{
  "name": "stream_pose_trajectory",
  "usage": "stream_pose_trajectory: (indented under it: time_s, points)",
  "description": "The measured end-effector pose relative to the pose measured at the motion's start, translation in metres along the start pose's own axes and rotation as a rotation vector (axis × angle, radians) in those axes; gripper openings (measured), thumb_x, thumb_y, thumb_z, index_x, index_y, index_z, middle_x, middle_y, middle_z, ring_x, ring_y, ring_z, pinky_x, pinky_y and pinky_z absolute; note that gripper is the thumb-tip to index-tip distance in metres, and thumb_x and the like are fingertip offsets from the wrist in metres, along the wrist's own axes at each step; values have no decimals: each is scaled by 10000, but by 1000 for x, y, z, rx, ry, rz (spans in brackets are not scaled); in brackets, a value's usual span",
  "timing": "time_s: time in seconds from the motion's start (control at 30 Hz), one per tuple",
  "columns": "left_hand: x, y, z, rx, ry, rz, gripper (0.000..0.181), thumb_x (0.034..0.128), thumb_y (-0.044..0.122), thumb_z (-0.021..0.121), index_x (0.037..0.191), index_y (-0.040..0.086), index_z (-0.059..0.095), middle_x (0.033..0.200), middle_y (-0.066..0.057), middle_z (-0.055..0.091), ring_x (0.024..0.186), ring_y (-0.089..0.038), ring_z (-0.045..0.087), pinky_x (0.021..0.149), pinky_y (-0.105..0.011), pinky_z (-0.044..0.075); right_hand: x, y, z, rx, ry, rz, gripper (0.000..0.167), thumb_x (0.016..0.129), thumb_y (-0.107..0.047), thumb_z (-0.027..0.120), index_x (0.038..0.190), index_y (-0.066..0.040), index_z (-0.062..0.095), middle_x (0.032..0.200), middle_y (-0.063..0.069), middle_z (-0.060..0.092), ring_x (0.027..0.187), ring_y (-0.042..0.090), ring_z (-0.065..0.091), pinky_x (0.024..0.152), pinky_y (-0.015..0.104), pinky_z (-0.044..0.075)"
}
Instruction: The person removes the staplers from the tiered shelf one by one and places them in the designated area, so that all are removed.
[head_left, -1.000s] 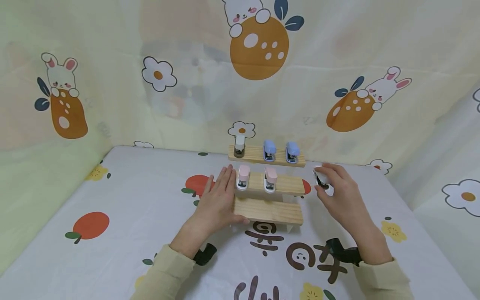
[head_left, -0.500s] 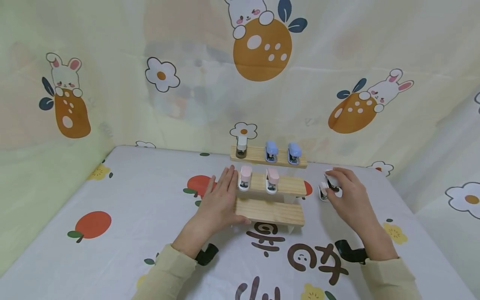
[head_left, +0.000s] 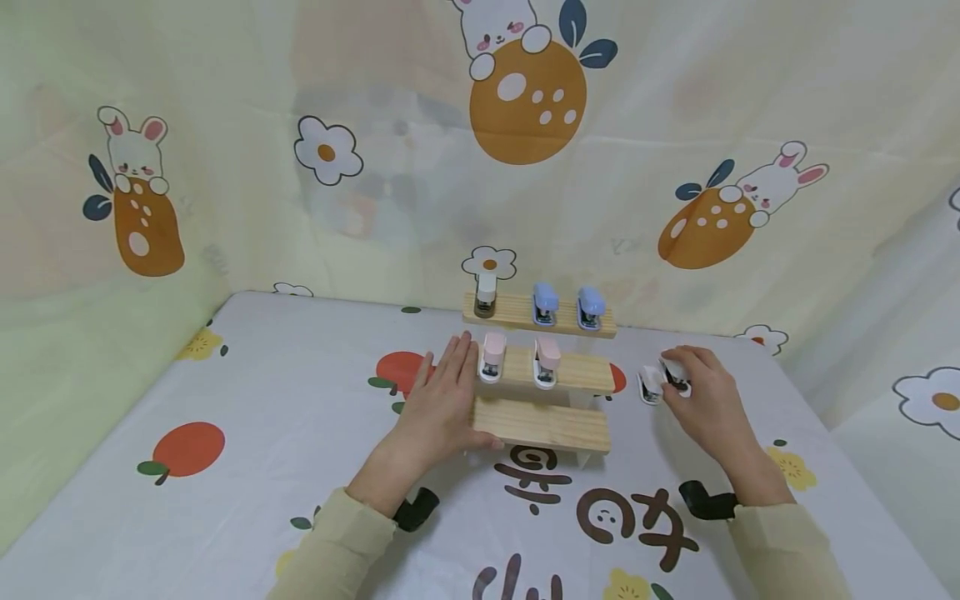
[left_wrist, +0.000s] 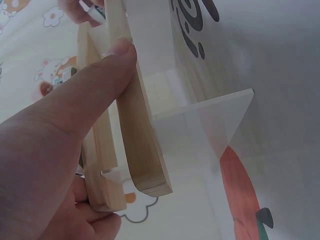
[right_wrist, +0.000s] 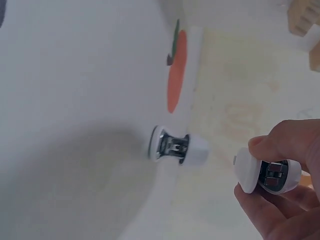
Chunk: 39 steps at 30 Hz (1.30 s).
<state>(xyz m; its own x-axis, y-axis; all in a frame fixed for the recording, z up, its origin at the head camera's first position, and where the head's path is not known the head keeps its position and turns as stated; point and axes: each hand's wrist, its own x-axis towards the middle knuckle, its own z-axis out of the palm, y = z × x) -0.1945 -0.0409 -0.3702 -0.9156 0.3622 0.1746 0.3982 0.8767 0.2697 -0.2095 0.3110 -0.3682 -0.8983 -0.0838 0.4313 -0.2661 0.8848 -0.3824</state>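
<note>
My right hand (head_left: 708,402) pinches a small white stapler (right_wrist: 247,170) between thumb and fingers. Beside it on the table stands another white stapler (right_wrist: 197,150). Whether the held one touches the cloth I cannot tell. My left hand (head_left: 438,408) rests against the left end of a three-step wooden rack (head_left: 540,423), fingers straight along its side. In the left wrist view, the thumb (left_wrist: 95,82) presses the front plank's edge. Two pink staplers (head_left: 492,357) stand on the middle step. On the top step are two blue staplers (head_left: 545,304) and a white one with a dark base (head_left: 486,293).
Clear supports (left_wrist: 205,115) hold up the rack's planks. A white patterned cloth (head_left: 300,400) covers the table. Behind it hangs a pale printed curtain (head_left: 390,208), and another side of it closes off the right.
My right hand has moved right and slightly down with the white stapler, and the second white stapler has come into sight beside it. My left hand stays at the rack.
</note>
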Motion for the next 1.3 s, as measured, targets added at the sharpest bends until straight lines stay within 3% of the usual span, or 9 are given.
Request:
stream_pose_trajectory:
  time_s: [0.2,0.47,0.97,1.3]
  points:
    - [0,1,-1,-7,-4,0,1348,608,607,872,1573,-4,157,1671,-141,110,1552,-284,123,1257,-512,117,6,18,5,-10,14,-35,397,786,96,675,1174,115,596,1233,352,524,1148,518,496,926,674,418]
    - [-1,0,-1,-7,1,3,1339,609,605,873,1569,-9,170,1668,-147,125,1551,-291,133,1254,-520,132,12,35,11,-38,-38,-8,392,786,65,676,1163,132,591,1203,379,529,1110,536,507,907,667,422]
    - [-1,0,-2,-7,4,7,1346,602,594,882,1567,-16,169,1666,-152,131,1550,-290,135,1254,-522,130,18,61,16,-77,-257,133,420,833,24,614,1233,134,545,1283,407,458,1174,550,449,947,672,416]
    - [-1,1,-2,4,1,5,1338,605,593,881,1564,-19,177,1665,-152,136,1548,-292,144,1253,-523,135,25,70,16,-96,-351,248,442,867,-24,646,1267,106,508,1307,402,412,1054,478,468,865,600,467]
